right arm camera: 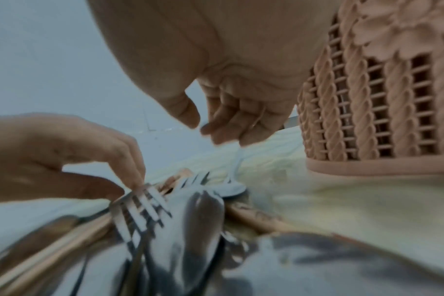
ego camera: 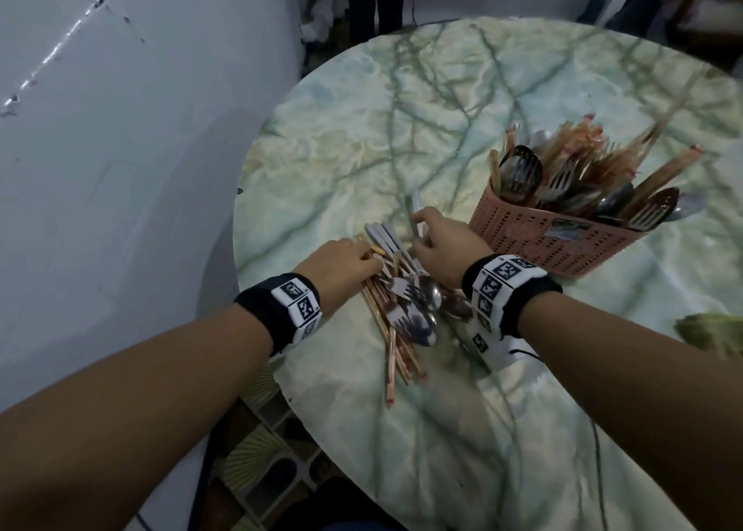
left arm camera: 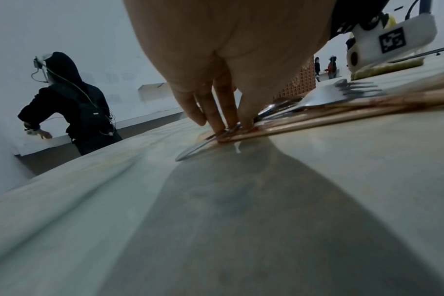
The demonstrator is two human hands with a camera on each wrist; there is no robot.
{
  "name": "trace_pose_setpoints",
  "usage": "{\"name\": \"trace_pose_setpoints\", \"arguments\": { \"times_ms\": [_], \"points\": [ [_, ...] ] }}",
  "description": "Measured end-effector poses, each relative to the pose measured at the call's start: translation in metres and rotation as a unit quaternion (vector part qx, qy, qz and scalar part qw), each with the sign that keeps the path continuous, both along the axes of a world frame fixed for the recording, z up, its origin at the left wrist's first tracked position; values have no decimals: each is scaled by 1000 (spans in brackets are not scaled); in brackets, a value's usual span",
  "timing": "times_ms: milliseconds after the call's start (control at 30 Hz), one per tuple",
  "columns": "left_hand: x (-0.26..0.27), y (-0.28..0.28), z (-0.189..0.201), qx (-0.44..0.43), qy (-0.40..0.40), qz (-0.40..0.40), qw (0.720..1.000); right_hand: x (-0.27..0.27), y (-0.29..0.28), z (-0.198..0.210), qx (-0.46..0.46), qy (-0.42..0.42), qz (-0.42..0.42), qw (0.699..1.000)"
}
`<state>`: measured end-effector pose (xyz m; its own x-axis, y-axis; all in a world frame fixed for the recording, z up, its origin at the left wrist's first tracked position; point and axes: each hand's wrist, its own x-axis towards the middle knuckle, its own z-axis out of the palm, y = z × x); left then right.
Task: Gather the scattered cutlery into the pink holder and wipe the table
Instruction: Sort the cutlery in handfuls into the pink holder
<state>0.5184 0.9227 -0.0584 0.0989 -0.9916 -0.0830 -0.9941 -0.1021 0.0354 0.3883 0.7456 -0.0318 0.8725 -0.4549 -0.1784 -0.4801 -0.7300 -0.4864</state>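
Observation:
A pile of forks, spoons and brown chopsticks (ego camera: 406, 305) lies near the front left edge of the round marble-patterned table (ego camera: 442, 108). My left hand (ego camera: 372, 263) has its fingertips (left arm camera: 217, 122) gathered on the ends of the chopsticks (left arm camera: 317, 122), with the thumb closing in beside them. My right hand (ego camera: 420, 229) pinches the handle of a spoon (right arm camera: 235, 180), whose bowl still touches the pile. The pink holder (ego camera: 563, 237) stands just to the right of that hand, full of cutlery; its lattice wall (right arm camera: 383, 112) fills the right wrist view.
A green-yellow cloth (ego camera: 711, 333) lies at the table's right edge. The table's left rim (ego camera: 237, 225) is close to my left hand, with patterned floor tiles (ego camera: 265, 450) below. A person in black (left arm camera: 71, 108) stands beyond the table.

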Motion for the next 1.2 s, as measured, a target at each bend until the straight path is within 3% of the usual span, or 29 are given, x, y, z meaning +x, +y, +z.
{"name": "trace_pose_setpoints", "arguments": {
  "times_ms": [100, 167, 267, 333, 400, 567, 667, 800, 1033, 1200],
  "points": [
    [12, 0, 0, 7, 25, -7, 1000, 3, -2, 6, 67, -113, -71, 989],
    [14, 2, 1, -13, 41, -23, 999, 4, -4, 8, 61, -137, -55, 987],
    [16, 8, 1, -55, 78, -23, 995, 3, -9, 4, -12, -40, 34, 999],
    [16, 12, 3, -101, 97, -26, 990, 0, -12, -3, -50, 85, 95, 991],
    [16, 14, 6, -125, 87, -44, 987, -3, -14, -9, -85, 128, 129, 980],
    [6, 14, 12, -97, 63, -111, 987, 6, -18, -15, -132, 128, 105, 977],
    [1, 12, 10, -85, 37, -161, 983, 5, -17, -15, -177, 116, 136, 968],
    [-10, 6, -1, -115, 0, -239, 964, 1, -17, -18, -165, 87, 145, 972],
    [-12, 0, -2, -111, -9, -216, 970, -5, -16, -15, -178, 133, 189, 956],
    [-13, 4, 5, -120, -22, -190, 974, -7, -19, -14, -197, 81, 199, 957]
  ]
}}
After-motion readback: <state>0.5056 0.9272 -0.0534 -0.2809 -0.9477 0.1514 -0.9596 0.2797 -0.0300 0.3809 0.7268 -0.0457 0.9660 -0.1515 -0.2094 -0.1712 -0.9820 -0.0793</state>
